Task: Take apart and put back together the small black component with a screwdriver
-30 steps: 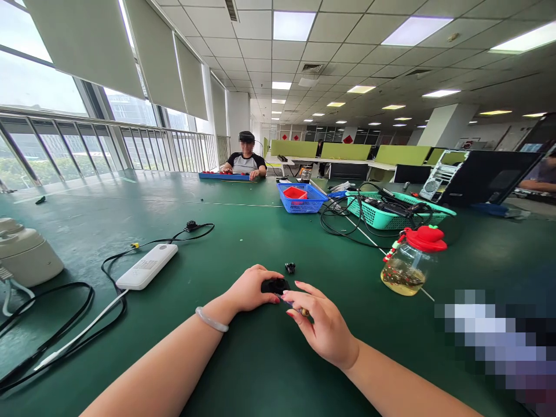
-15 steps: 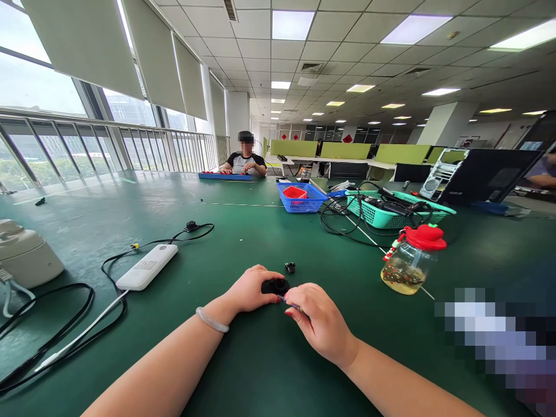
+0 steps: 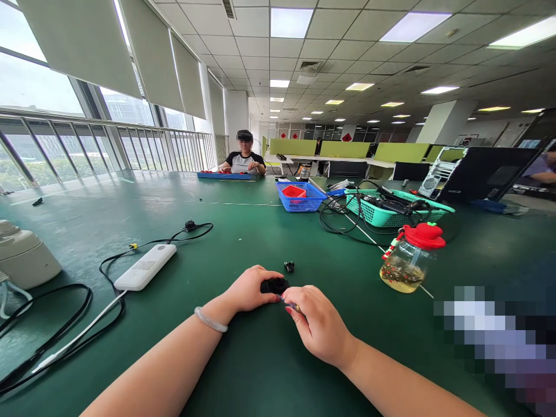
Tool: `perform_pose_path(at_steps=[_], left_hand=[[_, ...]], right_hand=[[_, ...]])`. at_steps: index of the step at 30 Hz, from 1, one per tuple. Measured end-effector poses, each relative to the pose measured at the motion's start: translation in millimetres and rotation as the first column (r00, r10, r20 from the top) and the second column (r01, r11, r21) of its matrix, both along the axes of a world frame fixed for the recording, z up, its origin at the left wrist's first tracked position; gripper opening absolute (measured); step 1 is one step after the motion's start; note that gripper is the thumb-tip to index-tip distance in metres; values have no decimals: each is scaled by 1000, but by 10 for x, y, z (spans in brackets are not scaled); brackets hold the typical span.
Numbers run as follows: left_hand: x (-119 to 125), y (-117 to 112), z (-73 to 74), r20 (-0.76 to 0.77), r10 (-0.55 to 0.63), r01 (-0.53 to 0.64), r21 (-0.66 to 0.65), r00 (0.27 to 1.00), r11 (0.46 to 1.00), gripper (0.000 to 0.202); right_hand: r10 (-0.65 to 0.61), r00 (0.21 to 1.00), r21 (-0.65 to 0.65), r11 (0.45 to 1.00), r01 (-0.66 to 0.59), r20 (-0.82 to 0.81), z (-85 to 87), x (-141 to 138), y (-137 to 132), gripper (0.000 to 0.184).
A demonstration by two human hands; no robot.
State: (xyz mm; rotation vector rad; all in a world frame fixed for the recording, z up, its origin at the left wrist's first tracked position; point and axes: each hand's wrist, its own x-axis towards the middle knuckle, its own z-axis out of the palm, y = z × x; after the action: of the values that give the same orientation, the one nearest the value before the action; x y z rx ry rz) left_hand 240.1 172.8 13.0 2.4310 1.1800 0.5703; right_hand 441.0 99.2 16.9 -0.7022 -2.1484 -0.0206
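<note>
My left hand (image 3: 248,289) rests on the green table (image 3: 243,231) with its fingers curled round a small black part (image 3: 273,285). My right hand (image 3: 317,324) is closed in a pinch on a thin tool (image 3: 290,304) whose tip points at the black part. A second small black piece (image 3: 289,266) lies on the table just beyond both hands, touched by neither. A pale bracelet (image 3: 211,319) sits on my left wrist.
A white power bank (image 3: 145,266) with black cables (image 3: 65,324) lies to the left, a white device (image 3: 24,258) at the far left. A red-lidded glass jar (image 3: 406,260) stands to the right. Blue basket (image 3: 302,200), teal basket (image 3: 391,211) behind. A person (image 3: 245,159) sits far back.
My right hand's fingers have closed up from a looser spread into a tight pinch on the tool and shifted slightly toward the black part. My left hand has stayed put.
</note>
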Motion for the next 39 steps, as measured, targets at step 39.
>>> perform_pose_path(at_steps=[39], left_hand=[[11, -36, 47, 137, 65, -85, 141, 988, 986, 41]], right_hand=[[-123, 976, -93, 990, 108, -182, -69, 122, 153, 14]])
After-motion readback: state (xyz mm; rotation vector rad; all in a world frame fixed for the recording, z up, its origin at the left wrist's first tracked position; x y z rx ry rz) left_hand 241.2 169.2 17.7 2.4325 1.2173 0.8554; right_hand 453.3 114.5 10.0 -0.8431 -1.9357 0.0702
